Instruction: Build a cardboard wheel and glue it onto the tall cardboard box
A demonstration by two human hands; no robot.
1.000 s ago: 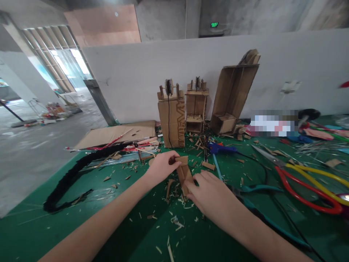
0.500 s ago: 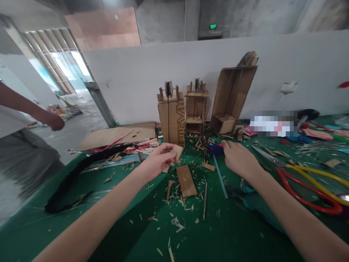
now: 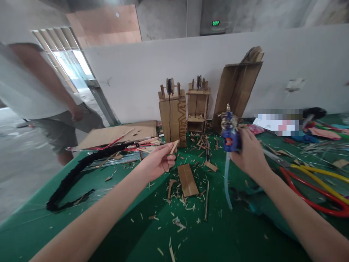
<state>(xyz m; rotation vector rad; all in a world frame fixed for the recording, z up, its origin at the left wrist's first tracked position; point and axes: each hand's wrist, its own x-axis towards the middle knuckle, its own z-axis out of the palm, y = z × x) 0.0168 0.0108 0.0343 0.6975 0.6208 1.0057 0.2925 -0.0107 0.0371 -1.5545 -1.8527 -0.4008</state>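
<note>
My left hand is closed, pinching a small piece of cardboard between thumb and fingers. My right hand grips a blue glue gun, raised off the table with its nozzle pointing up. A pale blue glue stick hangs from the gun's lower end. Beneath and between the hands lies a flat cardboard rectangle. Behind my left hand stands a cardboard tower with a spool and black cord on top.
A second cardboard tower and a tall leaning cardboard box stand against the wall. Scissors and pliers lie at right. Black fuzzy strip lies left, near a cardboard sheet. Scraps litter the green table. Someone stands at left.
My right hand has lifted the glue gun from the table and turned it upright. The cardboard piece in my left hand has tilted. The person at left has shifted into fuller view.
</note>
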